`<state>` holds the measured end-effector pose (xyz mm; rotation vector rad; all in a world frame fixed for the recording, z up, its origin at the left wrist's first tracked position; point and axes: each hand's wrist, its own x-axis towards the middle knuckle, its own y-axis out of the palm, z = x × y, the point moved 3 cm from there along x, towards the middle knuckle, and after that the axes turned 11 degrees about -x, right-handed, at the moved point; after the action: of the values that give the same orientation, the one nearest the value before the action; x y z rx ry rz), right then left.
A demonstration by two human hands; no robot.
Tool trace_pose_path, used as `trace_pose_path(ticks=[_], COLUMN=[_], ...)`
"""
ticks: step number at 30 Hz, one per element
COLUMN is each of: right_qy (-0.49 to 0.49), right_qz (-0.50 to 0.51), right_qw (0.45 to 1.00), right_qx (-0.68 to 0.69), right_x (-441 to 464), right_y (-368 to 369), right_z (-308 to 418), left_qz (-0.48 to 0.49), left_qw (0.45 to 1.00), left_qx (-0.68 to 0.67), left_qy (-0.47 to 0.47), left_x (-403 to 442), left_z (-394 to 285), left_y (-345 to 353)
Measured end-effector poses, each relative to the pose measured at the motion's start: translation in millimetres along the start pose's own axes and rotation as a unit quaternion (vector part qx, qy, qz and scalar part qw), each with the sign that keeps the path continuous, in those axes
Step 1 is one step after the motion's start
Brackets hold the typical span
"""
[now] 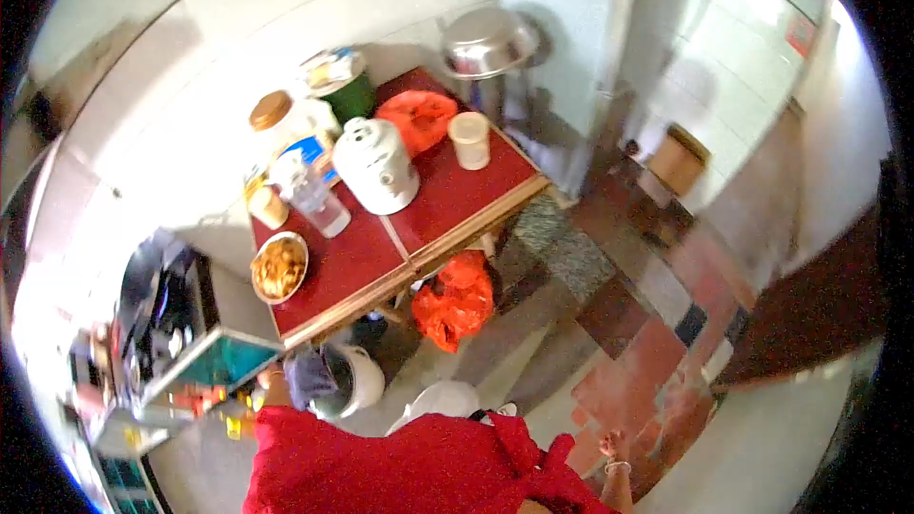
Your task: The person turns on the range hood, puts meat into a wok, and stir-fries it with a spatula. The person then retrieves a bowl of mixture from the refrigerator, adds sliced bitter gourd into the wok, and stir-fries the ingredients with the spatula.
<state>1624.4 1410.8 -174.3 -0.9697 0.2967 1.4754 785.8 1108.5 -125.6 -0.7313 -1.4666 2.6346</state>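
My right hand [614, 443], with a pale bracelet at the wrist, hangs low beside my red clothing [381, 462]. Its fingers look loosely apart, with nothing seen in them. Only a small, blurred part of my left hand [274, 377] shows at the lower left, beside a dark greyish cloth or bag [312, 379] at a white bucket [365, 381]. Whether it touches that cloth or bag I cannot tell. In front of me stands a dark red table [367, 266] with a bowl of food [280, 268] on its near left corner.
On the table are a white rounded container [376, 167], a clear bottle [324, 205], a pale cup [469, 141] and a red plastic bag [419, 121]. Another red bag [455, 300] hangs at its front edge. A metal basin [487, 42] stands behind; a doorway opens right.
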Motion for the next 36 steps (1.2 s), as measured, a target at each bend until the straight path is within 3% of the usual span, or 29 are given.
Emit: trace_pose_path(ticks=[3, 5, 7, 8, 10, 12, 16, 18, 19, 20, 21, 22, 23, 25, 27, 28, 29, 30, 31, 32, 35, 36], right_qy=[-0.068, -0.176, -0.219, -0.324, -0.319, -0.436, -0.519, -0.656, -0.694, -0.726, -0.743, -0.79, -0.812, -0.788, -0.861, -0.867, -0.84, -0.802, -0.808, -0.821, -0.836, -0.83], right_qz=[0.033, 0.076, 0.097, 0.069, 0.019, -0.026, 0.011, -0.045, -0.068, -0.091, -0.093, -0.107, -0.119, -0.088, -0.181, -0.173, -0.171, -0.168, -0.16, -0.169, -0.214, -0.235], right_qw=[0.997, 0.98, 0.931, 0.933, 0.947, 0.89, 0.847, 0.737, 0.691, 0.644, 0.616, 0.558, 0.497, 0.508, 0.268, 0.267, 0.198, 0.123, 0.117, 0.088, 0.004, -0.012], right_qx=[0.015, 0.063, 0.277, 0.137, -0.024, -0.13, -0.116, -0.156, -0.188, -0.221, -0.244, -0.233, -0.283, -0.336, -0.392, -0.383, -0.475, -0.56, -0.555, -0.538, -0.506, -0.505], right_x=[113, 175, 179, 183, 167, 215, 191, 193, 189, 161, 152, 148, 145, 158, 166, 174, 185, 197, 205, 211, 229, 233], right_y=[-13, -11, 7, 8, 7, 4, 8, 16, 18, 14, 15, 18, 18, 21, 29, 30, 37, 42, 44, 46, 50, 54], right_z=[78, 149, 258, 315, 444, 522, 700, 777, 813, 851, 882, 909, 938, 988, 1021, 1033, 1040, 1042, 1041, 1040, 1040, 1039], left_qz=[0.093, 0.144, 0.186, 0.205, 0.235, 0.256, 0.244, 0.2, 0.188, 0.287, 0.365, 0.416, 0.41, 0.301, 0.183, 0.124, 0.12, 0.049, -0.022, -0.029, -0.075, -0.015], left_qw=[0.992, 0.983, 0.971, 0.963, 0.946, 0.929, 0.893, 0.865, 0.872, 0.856, 0.774, 0.634, 0.634, 0.662, 0.678, 0.682, 0.685, 0.649, 0.607, 0.606, 0.658, 0.585], left_qx=[-0.086, -0.103, -0.111, -0.113, -0.11, -0.114, -0.078, -0.056, -0.057, -0.279, -0.482, -0.652, -0.655, -0.671, -0.666, -0.656, -0.659, -0.693, -0.721, -0.727, -0.686, -0.756], left_qy=[0.013, 0.05, 0.105, 0.135, 0.193, 0.24, 0.371, 0.456, 0.449, 0.327, 0.185, 0.032, 0.029, 0.146, 0.252, 0.299, 0.287, 0.311, 0.332, 0.322, 0.301, 0.294], left_x=[-81, -123, -144, -149, -148, -140, -126, -129, -125, -127, -134, -139, -142, -143, -147, -155, -157, -156, -164, -174, -202, -211], left_z=[-71, -121, -176, -206, -268, -329, -440, -489, -513, -538, -560, -579, -597, -632, -659, -670, -684, -703, -718, -734, -769, -781], left_y=[28, 43, 50, 53, 44, 21, -42, -94, -119, -150, -178, -204, -229, -289, -342, -361, -372, -385, -394, -404, -435, -441])
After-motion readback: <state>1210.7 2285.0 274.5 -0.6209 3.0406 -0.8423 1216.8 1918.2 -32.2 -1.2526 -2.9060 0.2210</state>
